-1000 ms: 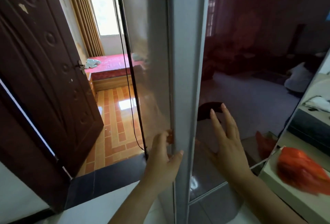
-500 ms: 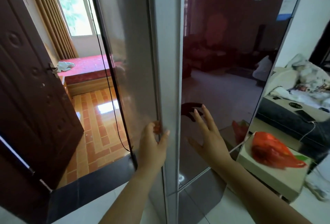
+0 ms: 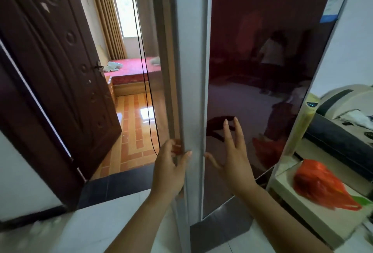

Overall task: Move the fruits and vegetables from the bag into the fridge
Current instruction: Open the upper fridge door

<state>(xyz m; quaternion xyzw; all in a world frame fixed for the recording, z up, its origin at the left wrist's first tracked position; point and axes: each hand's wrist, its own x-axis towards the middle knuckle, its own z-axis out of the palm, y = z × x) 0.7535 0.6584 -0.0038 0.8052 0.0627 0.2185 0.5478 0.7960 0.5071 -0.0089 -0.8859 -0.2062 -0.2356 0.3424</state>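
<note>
The fridge point(image 3: 262, 55) stands in front of me, tall, with a glossy dark red door and a silver-grey side edge. My left hand point(image 3: 169, 170) grips that grey edge of the door, fingers curled round behind it and thumb on the front. My right hand point(image 3: 232, 152) is spread flat with straight fingers against the red door front. A red-orange plastic bag point(image 3: 321, 186) lies on a white box-like stand point(image 3: 298, 218) to the right of the fridge. What the bag holds is hidden.
A dark brown wooden door point(image 3: 60, 75) stands open at left, leading to a room with orange floor tiles point(image 3: 133, 131) and a red bed. A black cable point(image 3: 145, 83) hangs along the fridge's left side. A dark appliance and cloths sit at far right.
The view has shifted, so the fridge and bag sit lower and further right in frame. Both hands keep their places on the fridge door; the door still looks closed.
</note>
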